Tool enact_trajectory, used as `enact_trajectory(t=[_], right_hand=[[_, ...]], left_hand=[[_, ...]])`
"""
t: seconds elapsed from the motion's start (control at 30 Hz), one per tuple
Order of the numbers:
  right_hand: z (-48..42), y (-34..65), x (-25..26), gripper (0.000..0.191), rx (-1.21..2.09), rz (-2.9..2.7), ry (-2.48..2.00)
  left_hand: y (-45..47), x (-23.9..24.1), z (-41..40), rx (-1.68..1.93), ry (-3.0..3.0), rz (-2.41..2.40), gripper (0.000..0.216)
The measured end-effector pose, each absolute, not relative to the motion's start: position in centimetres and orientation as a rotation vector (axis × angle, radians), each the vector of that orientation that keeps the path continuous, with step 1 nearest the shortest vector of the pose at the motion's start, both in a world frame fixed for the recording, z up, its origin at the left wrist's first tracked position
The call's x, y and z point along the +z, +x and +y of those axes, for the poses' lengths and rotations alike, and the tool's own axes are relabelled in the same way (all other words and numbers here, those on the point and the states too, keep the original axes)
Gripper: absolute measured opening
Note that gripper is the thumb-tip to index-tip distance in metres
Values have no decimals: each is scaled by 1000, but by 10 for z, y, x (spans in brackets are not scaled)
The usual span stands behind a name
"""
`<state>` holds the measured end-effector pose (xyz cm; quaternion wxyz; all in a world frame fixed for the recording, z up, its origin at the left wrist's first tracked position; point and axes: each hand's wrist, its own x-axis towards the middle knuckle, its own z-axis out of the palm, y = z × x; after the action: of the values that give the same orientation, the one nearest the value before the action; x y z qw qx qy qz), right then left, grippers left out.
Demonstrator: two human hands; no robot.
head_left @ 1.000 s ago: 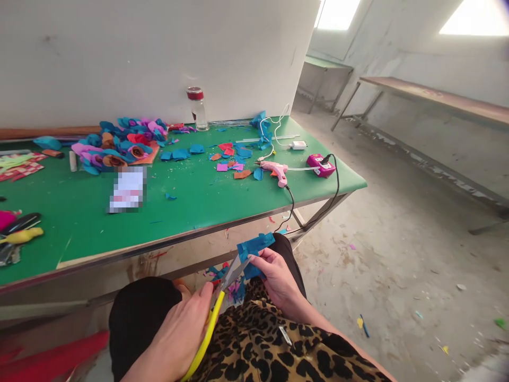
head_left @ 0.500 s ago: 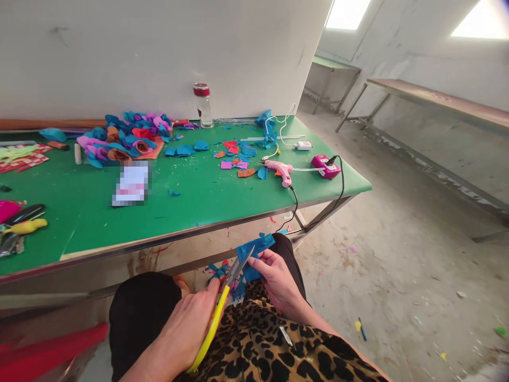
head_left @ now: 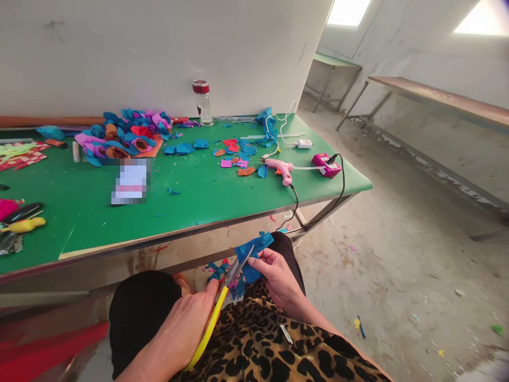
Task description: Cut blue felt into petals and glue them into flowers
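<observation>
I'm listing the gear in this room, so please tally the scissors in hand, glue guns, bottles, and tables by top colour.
Scissors in hand: 1
Glue gun: 1
Bottle: 1
Green tables: 2
Brown table: 1
Total in view: 6

Yellow handles on grey-bladed scissors (head_left: 222,298) stand out to me against the vivid blue piece (head_left: 251,272). The garment (head_left: 254,345) is leopard-spotted, black on tan; the trousers (head_left: 143,313) plain black. The counter (head_left: 178,212) is green, the glue gun (head_left: 280,168) pale pink, the bottle's lid (head_left: 200,87) red, the flowers (head_left: 129,139) blue, purple, brown and red.
</observation>
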<state>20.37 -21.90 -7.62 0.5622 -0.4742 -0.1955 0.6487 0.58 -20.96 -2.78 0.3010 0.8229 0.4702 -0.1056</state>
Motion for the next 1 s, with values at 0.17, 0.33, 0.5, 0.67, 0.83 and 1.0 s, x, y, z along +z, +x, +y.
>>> enact_trajectory(t=[0.17,0.33,0.5,0.67,0.83,1.0], right_hand=[[-219,205,-76,34,1557,-472,-1098],[-219,208,-73,33,1598,-485,-1071],[-219,210,-74,32,1628,-511,-1052],[-219,213,-77,28,1656,-568,-1026],[-220,215,-79,25,1717,-610,-995],[-220,217,-78,30,1746,-614,-999]], left_hand=[[3,-26,-210,-295,2195,1249,18],[-1,-27,-211,-317,2237,1217,17],[-4,-25,-212,-343,2220,1222,16],[-4,-23,-213,-372,2239,1211,17],[-6,-20,-213,-480,2272,1214,22],[-11,-24,-213,-490,2295,1215,26]])
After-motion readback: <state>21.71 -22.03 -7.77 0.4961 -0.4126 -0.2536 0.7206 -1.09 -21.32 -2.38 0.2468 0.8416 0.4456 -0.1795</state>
